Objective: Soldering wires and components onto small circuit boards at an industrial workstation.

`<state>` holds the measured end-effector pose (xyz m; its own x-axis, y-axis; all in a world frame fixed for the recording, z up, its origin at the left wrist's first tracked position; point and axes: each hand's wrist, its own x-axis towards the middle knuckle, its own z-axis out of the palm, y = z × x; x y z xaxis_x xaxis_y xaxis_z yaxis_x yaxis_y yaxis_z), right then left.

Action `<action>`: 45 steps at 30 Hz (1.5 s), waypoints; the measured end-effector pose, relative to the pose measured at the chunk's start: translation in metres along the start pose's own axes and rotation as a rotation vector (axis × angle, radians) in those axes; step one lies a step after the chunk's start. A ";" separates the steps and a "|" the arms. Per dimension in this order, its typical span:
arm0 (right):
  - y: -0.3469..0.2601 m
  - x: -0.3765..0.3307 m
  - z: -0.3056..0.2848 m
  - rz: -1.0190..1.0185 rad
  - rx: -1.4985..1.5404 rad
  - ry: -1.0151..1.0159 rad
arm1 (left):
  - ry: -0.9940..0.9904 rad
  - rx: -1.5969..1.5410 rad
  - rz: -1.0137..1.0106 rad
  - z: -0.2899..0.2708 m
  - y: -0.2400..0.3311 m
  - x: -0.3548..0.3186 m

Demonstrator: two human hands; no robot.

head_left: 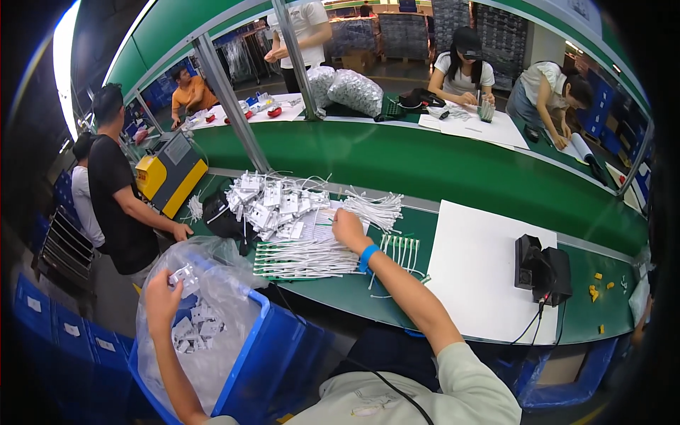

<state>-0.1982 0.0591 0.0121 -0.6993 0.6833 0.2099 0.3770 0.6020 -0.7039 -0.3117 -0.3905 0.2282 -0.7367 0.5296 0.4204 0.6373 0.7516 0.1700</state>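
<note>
Left hand [161, 289] fingers pinched on a small white plug-like part [183, 273], raised over a clear plastic bag [212, 347] lining a blue bin [263, 354], more such white parts [195, 331] heaped inside. Right hand [348, 228], blue wristband [367, 258] behind it, fingers curled down onto a paper sheet [320, 221] beside a heap of white parts [273, 204] on the green bench [453, 177]. Bundled white cables [304, 258] just below; white board [482, 273] and black device [542, 269] further right.

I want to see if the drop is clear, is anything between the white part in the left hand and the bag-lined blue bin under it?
Nothing visible blocks it. The left hand holds the white part right above the open clear bag lining the blue bin, with more white parts lying loose inside.
</note>
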 end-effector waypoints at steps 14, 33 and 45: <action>-0.008 0.011 -0.048 -0.231 -0.033 -0.062 | -0.058 -0.103 0.140 0.016 0.049 0.029; -0.035 0.010 -0.068 -0.164 0.774 0.254 | -0.104 -0.319 0.361 0.026 0.135 0.037; -0.081 -0.048 -0.134 -0.371 0.674 0.245 | -0.442 -1.148 0.009 0.093 0.156 0.057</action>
<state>-0.1139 0.0330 0.1497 -0.5248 0.6061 0.5976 -0.3553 0.4820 -0.8009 -0.2758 -0.2062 0.1957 -0.6020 0.7885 0.1257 0.3074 0.0836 0.9479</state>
